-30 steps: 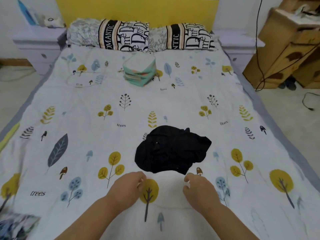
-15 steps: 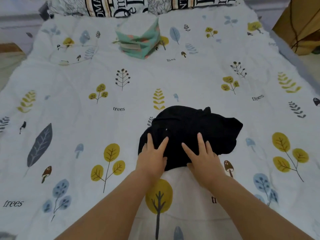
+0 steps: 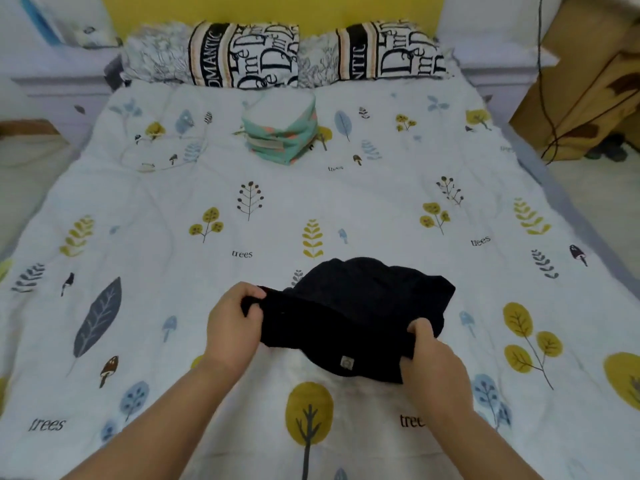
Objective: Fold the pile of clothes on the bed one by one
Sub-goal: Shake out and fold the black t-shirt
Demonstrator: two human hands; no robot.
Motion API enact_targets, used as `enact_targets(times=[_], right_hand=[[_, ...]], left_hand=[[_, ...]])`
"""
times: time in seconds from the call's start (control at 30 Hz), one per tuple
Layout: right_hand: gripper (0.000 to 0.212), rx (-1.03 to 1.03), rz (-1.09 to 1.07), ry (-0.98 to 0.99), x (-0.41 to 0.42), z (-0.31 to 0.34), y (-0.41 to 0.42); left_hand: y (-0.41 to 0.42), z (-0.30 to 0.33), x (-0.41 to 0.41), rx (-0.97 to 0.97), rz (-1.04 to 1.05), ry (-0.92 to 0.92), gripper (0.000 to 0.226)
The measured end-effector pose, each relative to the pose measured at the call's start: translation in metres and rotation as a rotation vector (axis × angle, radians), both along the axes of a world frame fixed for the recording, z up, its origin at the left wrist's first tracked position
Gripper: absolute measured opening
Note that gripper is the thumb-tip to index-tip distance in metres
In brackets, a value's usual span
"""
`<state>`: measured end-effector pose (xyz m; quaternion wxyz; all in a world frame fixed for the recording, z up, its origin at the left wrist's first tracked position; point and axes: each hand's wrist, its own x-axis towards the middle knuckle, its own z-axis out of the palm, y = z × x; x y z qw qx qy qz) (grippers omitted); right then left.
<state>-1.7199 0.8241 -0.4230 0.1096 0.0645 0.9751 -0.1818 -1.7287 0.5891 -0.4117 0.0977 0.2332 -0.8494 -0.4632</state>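
Both hands (image 3: 332,336) grip the black garment (image 3: 360,306) between them.

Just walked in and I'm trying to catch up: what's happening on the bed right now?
A person is sorting laundry on the bed. Both hands grip a crumpled black garment: the left hand pinches its left edge, the right hand holds its near right edge. The garment is bunched, not yet folded, with a small label showing near the front. Farther up, by the pillows, sits an already folded teal bundle.
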Motion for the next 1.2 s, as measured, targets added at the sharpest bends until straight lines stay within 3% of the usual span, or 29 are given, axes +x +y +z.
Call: enact_targets(times=[0.07,0.17,0.37,0.47,0.57,0.73,0.8,0.9,1.03,1.2], right_hand=[[0.03,-0.029,-0.027,0.011,0.003,0.032,0.002],[0.025,-0.085,-0.038,0.056,0.005,0.091,0.0],[0.023,-0.26,-0.074,0.237,0.019,0.232,-0.001],[0.024,-0.356,-0.101,0.335,0.037,0.299,0.003],[0.021,-0.471,-0.089,0.415,0.059,0.357,0.005],[0.022,-0.774,-0.086,0.373,0.096,0.438,-0.001],[0.02,-0.774,-0.045,0.342,0.11,0.46,-0.002],[0.015,-0.713,0.034,0.26,0.132,0.482,-0.005],[0.033,-0.502,0.084,0.224,0.155,0.494,-0.008],[0.028,-0.405,-0.032,0.274,0.169,0.499,-0.004]], left_hand=[[-0.008,0.039,0.0,0.069,0.027,0.059,0.029],[-0.019,0.1,0.0,0.081,0.008,0.112,0.031],[-0.035,0.222,0.02,-0.307,-0.14,0.173,0.02],[-0.046,0.28,0.039,-0.391,-0.148,0.231,0.022],[-0.053,0.333,0.055,-0.257,-0.116,0.327,0.024],[-0.053,0.408,0.082,0.241,-0.183,0.388,0.033],[-0.051,0.434,0.097,0.3,-0.211,0.393,0.031],[-0.055,0.463,0.116,0.24,-0.275,0.383,0.026],[-0.065,0.491,0.142,0.068,-0.474,0.295,0.008],[-0.081,0.512,0.173,-0.195,-0.75,0.143,0.026]])
